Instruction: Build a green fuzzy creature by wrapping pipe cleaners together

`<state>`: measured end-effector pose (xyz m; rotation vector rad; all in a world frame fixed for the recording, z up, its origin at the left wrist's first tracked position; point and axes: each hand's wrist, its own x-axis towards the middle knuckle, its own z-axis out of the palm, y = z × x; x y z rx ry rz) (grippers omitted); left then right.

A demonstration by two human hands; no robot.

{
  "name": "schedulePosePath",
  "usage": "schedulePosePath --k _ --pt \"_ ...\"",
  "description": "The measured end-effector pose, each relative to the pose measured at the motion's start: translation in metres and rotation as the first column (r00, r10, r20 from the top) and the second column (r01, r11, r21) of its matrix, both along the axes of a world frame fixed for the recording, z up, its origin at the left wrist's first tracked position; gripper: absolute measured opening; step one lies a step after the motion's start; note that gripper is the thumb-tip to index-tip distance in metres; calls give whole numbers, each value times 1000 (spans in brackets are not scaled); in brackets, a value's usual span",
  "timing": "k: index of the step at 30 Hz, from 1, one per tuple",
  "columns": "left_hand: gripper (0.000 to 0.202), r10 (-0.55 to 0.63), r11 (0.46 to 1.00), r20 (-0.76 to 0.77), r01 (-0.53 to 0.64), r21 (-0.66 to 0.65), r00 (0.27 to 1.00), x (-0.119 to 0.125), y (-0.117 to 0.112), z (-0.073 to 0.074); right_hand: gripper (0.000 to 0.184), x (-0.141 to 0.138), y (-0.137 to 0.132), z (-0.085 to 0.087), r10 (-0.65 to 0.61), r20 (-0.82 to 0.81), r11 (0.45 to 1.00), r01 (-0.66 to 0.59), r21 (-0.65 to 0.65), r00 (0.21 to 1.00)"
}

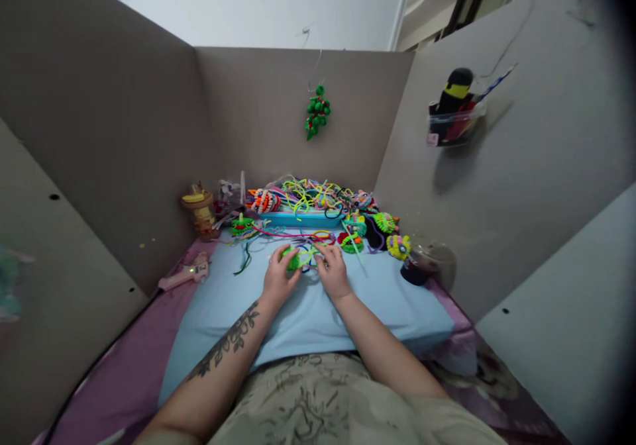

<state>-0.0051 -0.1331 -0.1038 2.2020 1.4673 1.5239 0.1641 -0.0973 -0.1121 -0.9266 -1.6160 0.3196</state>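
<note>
Above the light blue cloth [238,316], my left hand [279,278] is closed round a small bright green pipe-cleaner piece [292,258]. Light green strands loop out of this piece toward the right. My right hand [332,273] is bent over the far ends of the strands, its fingertips pinching a light green pipe cleaner [314,251]. The exact grip under those fingers is partly hidden. Beyond both hands lie loose coloured strands, among them a dark green one [243,258] at the left.
A blue tray [298,220] heaped with coloured pipe cleaners stands at the back. A pink glue gun [186,273] lies left, a dark cup [417,266] right. Finished fuzzy pieces, such as a yellow one [398,247], sit around. Grey panels [258,114] enclose the table.
</note>
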Motion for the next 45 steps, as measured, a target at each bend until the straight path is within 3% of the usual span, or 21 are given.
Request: schedulePosePath --k 4,9,17,28,36,40,45 --pt "43 -43 999 -54 44 3 998 1 -1 -1 23 -2 4 -5 -24 41 997 21 68 999" --pt "43 -13 1000 -73 13 3 997 0 0 -1 18 -2 4 -3 -32 45 990 25 142 998" --pt "51 20 1000 -112 -22 -19 994 -2 4 -4 16 -5 -7 5 67 25 978 -71 196 997" --pt "52 18 1000 -109 -18 0 994 -2 3 -2 13 -8 -12 11 161 -79 983 -153 101 984" --pt "47 -22 1000 -84 23 14 996 -1 2 -3 17 -11 2 -3 165 -183 973 -190 -130 969" --pt "46 -34 999 -64 35 12 997 -1 2 -3 15 -13 4 -6 167 -170 963 -197 -182 971" --pt "45 -34 999 -22 34 -6 999 -1 1 -1 13 -12 -1 -3 216 -80 961 -227 -158 973"
